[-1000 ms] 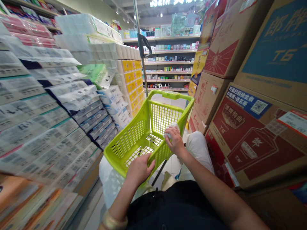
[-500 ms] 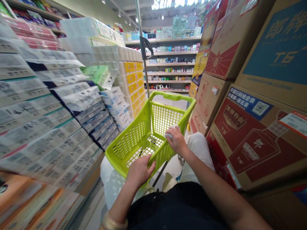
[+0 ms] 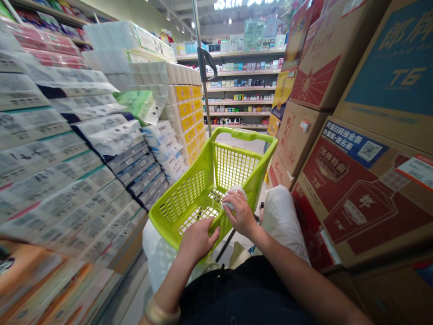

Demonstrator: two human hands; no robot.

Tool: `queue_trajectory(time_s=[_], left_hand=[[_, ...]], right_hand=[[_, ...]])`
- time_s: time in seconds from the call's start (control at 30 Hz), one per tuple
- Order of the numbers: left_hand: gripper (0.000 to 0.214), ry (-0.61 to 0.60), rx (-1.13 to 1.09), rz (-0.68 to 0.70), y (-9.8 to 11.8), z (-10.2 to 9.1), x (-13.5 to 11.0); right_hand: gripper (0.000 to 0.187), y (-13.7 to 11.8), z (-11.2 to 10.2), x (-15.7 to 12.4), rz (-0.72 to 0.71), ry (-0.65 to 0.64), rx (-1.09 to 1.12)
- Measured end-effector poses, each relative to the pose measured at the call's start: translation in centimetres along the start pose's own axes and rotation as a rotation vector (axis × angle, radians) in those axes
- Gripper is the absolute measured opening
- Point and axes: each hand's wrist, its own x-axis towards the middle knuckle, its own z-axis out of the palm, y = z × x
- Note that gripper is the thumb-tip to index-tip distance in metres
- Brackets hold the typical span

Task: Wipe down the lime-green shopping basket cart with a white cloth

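Observation:
A lime-green plastic shopping basket (image 3: 184, 192) with slotted sides rests tilted against my legs, its inside facing up. My left hand (image 3: 199, 239) is closed over the near rim, with the thumb on the outside. In my right hand (image 3: 241, 212) is a crumpled white wipe (image 3: 236, 192), pressed at the top of the basket's right side wall. I cannot tell whether the wipe is cloth or paper. The basket's handle (image 3: 243, 134) is at the far end, and a metal pole with a dark grey grip (image 3: 206, 65) rises behind it.
Packs of tissue (image 3: 67, 167) are stacked high on my left, with paper rolls (image 3: 165, 74) beyond them. Printed cardboard cartons (image 3: 365, 194) stand close on my right. Shelves of small boxed goods (image 3: 243, 72) line the far end of the aisle.
My right hand has slid the wipe along the basket's right side, toward me and to the left. My left hand keeps its hold on the near rim.

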Motion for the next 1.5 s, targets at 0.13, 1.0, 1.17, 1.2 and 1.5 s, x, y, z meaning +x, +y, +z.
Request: queue_trajectory(time_s=[0.13,1.0,1.17,1.2,1.5], left_hand=[[0.031,-0.001,-0.012,-0.005,-0.1,-0.1,-0.1],[0.034,-0.034,0.028,-0.028,0.2,-0.2,0.1],[0.030,-0.014,0.001,-0.019,0.1,-0.1,0.2],[0.030,-0.010,-0.002,-0.012,0.0,0.0,0.2],[0.032,-0.007,-0.002,0.005,-0.1,0.0,0.1]], right_hand=[[0.016,3.0,-2.3,2.0,-0.021,-0.036,-0.093],[0.015,6.8,-4.7,5.1,0.086,0.106,-0.256],[0.016,5.4,-2.5,3.7,0.132,0.221,-0.129],[0.016,4.5,-1.7,2.9,0.128,0.218,-0.103],[0.016,2.8,-0.9,1.5,0.058,0.118,-0.035]])
